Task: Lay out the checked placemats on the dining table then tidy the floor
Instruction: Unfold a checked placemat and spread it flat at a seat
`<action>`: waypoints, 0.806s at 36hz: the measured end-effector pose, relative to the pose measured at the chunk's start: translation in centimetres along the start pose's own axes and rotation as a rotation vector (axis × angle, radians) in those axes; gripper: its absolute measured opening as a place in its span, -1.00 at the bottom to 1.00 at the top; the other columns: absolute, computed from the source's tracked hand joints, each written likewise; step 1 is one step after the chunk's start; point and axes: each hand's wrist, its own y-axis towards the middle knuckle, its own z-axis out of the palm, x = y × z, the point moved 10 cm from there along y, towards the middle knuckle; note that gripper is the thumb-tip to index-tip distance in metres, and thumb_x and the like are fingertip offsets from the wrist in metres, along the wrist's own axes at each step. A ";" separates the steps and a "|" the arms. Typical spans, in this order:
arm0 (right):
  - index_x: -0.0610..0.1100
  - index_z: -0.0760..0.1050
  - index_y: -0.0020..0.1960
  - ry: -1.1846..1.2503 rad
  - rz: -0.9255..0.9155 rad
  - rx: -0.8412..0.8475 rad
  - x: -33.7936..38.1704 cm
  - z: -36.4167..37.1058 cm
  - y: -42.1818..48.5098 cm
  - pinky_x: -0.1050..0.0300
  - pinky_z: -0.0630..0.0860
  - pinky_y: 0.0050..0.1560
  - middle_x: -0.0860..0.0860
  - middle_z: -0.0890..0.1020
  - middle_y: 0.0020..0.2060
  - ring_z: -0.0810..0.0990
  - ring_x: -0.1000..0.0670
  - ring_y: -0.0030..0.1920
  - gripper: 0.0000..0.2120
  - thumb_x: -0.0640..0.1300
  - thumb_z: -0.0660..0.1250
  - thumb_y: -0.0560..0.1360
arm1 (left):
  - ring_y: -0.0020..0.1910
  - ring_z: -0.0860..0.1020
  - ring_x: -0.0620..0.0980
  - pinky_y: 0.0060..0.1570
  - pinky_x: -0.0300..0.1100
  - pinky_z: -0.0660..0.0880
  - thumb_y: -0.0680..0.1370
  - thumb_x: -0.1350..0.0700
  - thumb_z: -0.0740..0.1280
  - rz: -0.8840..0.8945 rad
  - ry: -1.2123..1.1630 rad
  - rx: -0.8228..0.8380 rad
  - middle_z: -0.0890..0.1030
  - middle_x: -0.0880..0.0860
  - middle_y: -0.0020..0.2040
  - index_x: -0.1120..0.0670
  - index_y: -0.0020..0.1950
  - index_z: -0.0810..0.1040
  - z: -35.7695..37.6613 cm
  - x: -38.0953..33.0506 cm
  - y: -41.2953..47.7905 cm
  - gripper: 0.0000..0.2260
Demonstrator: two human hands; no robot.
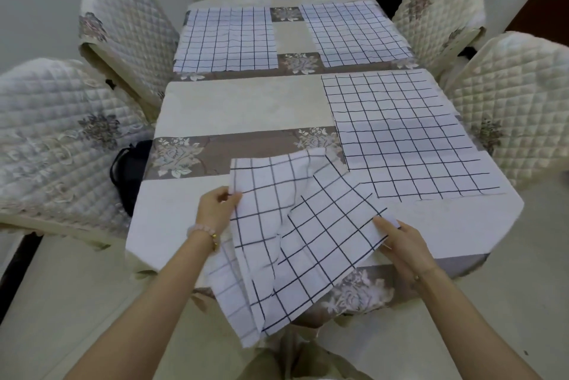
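the held placemat point(295, 241) is white with thin dark squares, rumpled, folded and hanging over the near edge of the tabletop point(240, 108). the left hand point(215, 210) and right hand point(400, 241) pinch its sides with their fingers. three more lie flat: the far left placemat point(226, 39), the far right placemat point(354, 34) and the near right placemat point(406, 133). four quilted chairs point(129, 37) stand around, on a pale floor point(508, 302).

Left placemat point(226, 39) beside right placemat point(354, 33) at far end of table point(246, 108). Third placemat point(409, 133) nearer, right; fourth placemat point(286, 241) over near edge.
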 end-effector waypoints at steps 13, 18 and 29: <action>-0.35 0.54 -0.02 -0.308 -0.112 -0.116 6.0 0.2 8.0 0.15 0.43 -0.14 -0.08 0.56 -0.20 0.51 -0.08 -0.19 -0.73 -0.12 0.38 0.48 | 0.23 0.50 0.19 0.33 0.01 0.37 0.50 0.13 0.38 -0.166 0.120 -0.122 0.55 0.24 0.23 0.33 0.27 0.47 -7.4 0.2 9.2 -0.59; -0.30 0.58 0.11 -0.366 -0.146 -0.138 7.7 0.4 10.2 0.12 0.50 -0.02 -0.22 0.65 0.02 0.59 -0.13 0.02 -0.74 -0.18 0.37 0.48 | 0.21 0.48 0.22 0.16 -0.10 0.37 0.53 0.17 0.34 -0.180 0.228 -0.163 0.55 0.29 0.19 0.35 0.24 0.48 -8.0 0.1 10.7 -0.66; -0.13 0.59 0.04 -0.420 -0.050 -0.116 6.0 -0.4 9.8 0.05 0.55 0.03 -0.06 0.65 -0.05 0.58 -0.08 -0.03 -0.78 -0.01 0.35 0.49 | 0.21 0.48 0.17 0.19 -0.09 0.36 0.52 0.11 0.36 -0.256 0.247 -0.162 0.56 0.20 0.19 0.27 0.23 0.51 -9.1 4.1 9.5 -0.65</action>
